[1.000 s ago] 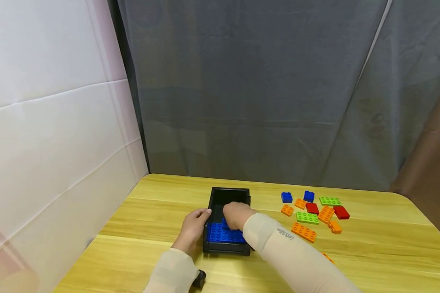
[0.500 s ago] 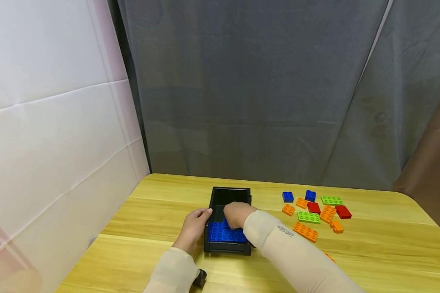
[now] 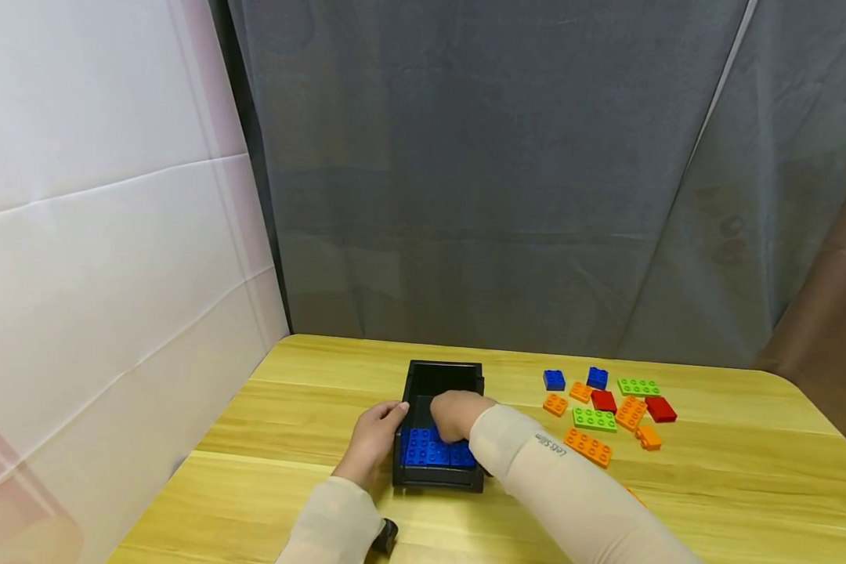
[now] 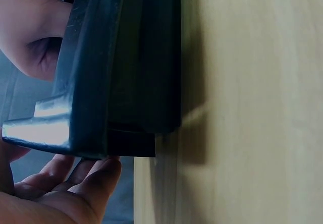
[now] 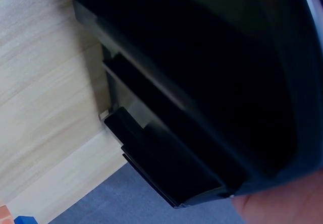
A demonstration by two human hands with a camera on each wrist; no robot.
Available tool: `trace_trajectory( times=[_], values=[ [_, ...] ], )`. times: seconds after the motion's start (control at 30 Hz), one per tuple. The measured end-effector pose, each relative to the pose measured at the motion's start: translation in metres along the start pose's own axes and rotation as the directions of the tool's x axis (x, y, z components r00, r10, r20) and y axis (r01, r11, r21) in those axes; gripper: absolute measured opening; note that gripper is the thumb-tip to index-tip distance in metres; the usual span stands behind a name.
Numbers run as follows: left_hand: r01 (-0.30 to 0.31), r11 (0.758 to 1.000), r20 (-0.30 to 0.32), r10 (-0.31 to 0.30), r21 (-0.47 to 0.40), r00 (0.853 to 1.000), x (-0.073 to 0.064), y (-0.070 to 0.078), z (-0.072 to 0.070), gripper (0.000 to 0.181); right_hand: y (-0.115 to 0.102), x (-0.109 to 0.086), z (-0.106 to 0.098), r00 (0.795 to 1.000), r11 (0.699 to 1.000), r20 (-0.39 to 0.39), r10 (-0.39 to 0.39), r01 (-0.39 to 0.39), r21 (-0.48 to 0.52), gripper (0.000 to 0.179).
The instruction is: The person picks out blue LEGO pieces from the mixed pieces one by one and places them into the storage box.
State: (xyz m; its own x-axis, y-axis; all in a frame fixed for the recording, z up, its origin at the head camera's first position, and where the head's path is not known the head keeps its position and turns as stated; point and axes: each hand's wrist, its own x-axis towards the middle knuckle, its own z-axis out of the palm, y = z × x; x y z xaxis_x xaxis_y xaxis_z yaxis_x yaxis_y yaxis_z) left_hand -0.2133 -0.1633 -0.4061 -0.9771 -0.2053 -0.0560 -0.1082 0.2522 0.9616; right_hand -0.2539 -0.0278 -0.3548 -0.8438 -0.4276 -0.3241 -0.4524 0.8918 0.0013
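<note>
A black plastic box (image 3: 440,478) lies lengthwise on the table, with blue toy bricks (image 3: 419,448) filling its near end. My left hand (image 3: 372,439) grips the box's left side, thumb over the rim; in the left wrist view its fingers (image 4: 98,183) lie against the outer wall. My right hand (image 3: 458,415) reaches down into the box, fingers curled over a blue brick (image 3: 434,434) at the far side of the blue bricks. Its fingertips are hidden behind the hand. The right wrist view shows mostly the box's dark outer side (image 5: 166,93).
To the right lie loose bricks: blue ones (image 3: 554,381), orange ones (image 3: 588,447), green ones (image 3: 594,420) and red ones (image 3: 660,409). A small black object (image 3: 385,537) is by the left sleeve. The wooden table (image 3: 310,392) ends before a grey curtain (image 3: 451,196).
The blue brick under my right hand stood out above the others a second ago and now sits lower among them. The right hand has barely moved; the left keeps its hold.
</note>
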Motion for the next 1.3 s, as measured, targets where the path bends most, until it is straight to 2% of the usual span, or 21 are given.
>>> trace_trajectory(
  times=[0.4, 1.3],
  values=[
    [0.005, 1.000, 0.009, -0.005, 0.006, 1.000, -0.0004, 0.0006, -0.0003, 0.042, -0.0021, -0.0017, -0.0003, 0.999, 0.999, 0.037, -0.014, 0.012, 0.035, 0.019],
    [0.000, 1.000, 0.001, 0.000, -0.011, 1.000, 0.0002, -0.0011, -0.0006, 0.043, -0.0033, -0.0007, 0.0069, 0.999, 0.995, -0.040, -0.003, 0.007, 0.100, 0.020]
  ],
)
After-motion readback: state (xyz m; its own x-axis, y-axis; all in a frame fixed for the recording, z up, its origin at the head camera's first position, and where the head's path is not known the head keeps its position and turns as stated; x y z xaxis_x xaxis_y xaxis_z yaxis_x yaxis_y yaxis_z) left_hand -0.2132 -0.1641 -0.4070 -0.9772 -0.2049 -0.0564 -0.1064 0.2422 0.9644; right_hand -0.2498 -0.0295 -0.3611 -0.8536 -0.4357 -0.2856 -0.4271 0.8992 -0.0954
